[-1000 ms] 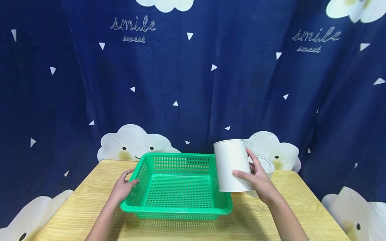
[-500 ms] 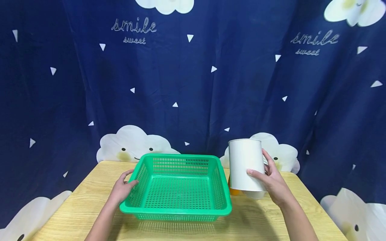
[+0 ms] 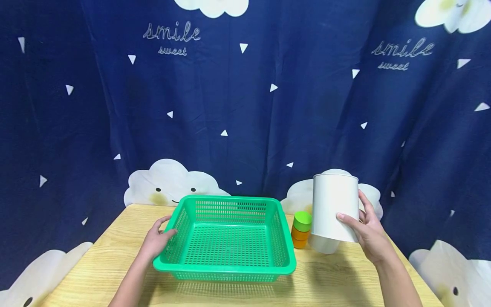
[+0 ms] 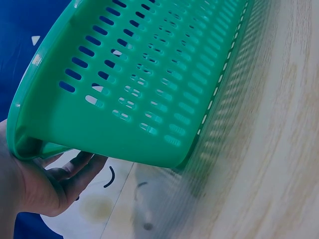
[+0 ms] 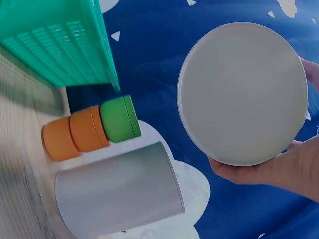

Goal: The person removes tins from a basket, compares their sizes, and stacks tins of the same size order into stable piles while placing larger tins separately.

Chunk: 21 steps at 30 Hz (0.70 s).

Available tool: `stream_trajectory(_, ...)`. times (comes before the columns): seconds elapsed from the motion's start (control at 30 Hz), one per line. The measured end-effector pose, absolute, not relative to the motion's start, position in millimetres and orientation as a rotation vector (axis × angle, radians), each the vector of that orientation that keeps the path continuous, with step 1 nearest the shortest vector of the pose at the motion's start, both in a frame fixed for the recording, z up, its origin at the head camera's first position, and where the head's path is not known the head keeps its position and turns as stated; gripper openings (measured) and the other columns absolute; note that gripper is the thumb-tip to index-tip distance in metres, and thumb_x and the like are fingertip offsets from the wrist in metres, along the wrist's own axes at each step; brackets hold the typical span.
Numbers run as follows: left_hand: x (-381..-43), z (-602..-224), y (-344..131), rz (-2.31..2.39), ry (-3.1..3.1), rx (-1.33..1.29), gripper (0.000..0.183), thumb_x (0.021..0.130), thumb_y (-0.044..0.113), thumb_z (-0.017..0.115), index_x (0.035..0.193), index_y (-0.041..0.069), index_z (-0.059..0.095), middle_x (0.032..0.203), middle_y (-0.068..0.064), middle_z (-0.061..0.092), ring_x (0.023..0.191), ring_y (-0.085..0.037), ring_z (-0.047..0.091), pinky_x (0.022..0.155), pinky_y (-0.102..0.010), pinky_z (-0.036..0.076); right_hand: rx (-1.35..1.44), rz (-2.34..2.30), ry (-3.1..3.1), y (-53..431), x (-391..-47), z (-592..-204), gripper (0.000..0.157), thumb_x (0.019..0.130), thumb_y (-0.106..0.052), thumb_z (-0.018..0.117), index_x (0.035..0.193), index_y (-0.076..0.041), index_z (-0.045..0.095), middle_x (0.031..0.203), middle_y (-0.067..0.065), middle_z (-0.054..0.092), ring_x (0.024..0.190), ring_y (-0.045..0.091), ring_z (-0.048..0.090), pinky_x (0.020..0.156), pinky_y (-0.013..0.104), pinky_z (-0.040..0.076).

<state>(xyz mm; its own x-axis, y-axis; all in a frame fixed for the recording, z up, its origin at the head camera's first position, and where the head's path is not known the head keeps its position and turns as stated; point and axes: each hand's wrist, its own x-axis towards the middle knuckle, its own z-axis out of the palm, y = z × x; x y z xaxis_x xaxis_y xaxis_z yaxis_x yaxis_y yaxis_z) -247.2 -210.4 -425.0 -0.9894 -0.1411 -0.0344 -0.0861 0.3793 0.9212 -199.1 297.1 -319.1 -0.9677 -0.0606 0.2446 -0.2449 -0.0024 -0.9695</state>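
My left hand (image 3: 156,239) grips the left rim of a green plastic basket (image 3: 224,269), thumb over the rim and fingers outside. In the left wrist view the perforated wall of the basket (image 4: 99,119) fills the middle. My right hand (image 3: 370,236) holds a white cylindrical canister (image 3: 333,207) up off the table, to the right of the basket. The right wrist view shows the flat round end of this canister (image 5: 242,94). A second white canister (image 5: 119,191) stands on the table, mostly hidden behind the held one in the head view.
Orange containers stacked under a green one (image 3: 301,230) stand between the basket and the second canister. The wooden table (image 3: 115,238) has its back edge against a dark blue curtain (image 3: 215,106) with white clouds and triangles.
My right hand has carried the canister to the right, away from the basket's right rim, uncovering the orange and green stack. The left hand and basket have stayed put.
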Motion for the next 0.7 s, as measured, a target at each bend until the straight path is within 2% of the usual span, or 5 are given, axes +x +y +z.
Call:
stream_trajectory(0.5, -247, -424, -210, -1.71, -2.569, 0.195, 0.058, 0.092, 0.019, 0.052, 0.143, 0.004, 0.027, 0.109, -0.032, 0.057, 0.08, -0.024, 0.064, 0.063, -0.039, 0.056, 0.33, 2.128, -1.989, 329, -199, -327, 0.087, 0.091, -0.001, 0.054, 0.15, -0.029, -0.004, 0.116, -0.015, 0.05, 0.098, -0.001, 0.059, 0.074, 0.021, 0.053)
stream_trajectory(0.7, -246, -424, -210, -1.702, -2.574, 0.199, 0.059, 0.093, 0.02, 0.052, 0.144, 0.005, 0.027, 0.114, -0.033, 0.054, 0.084, -0.027, 0.064, 0.064, -0.04, 0.056, 0.288, 2.154, -1.946, 342, -196, -330, 0.089, 0.091, 0.0, 0.053, 0.149, -0.031, -0.007, 0.112, -0.02, 0.055, 0.094, 0.001, 0.062, 0.073, 0.019, 0.053)
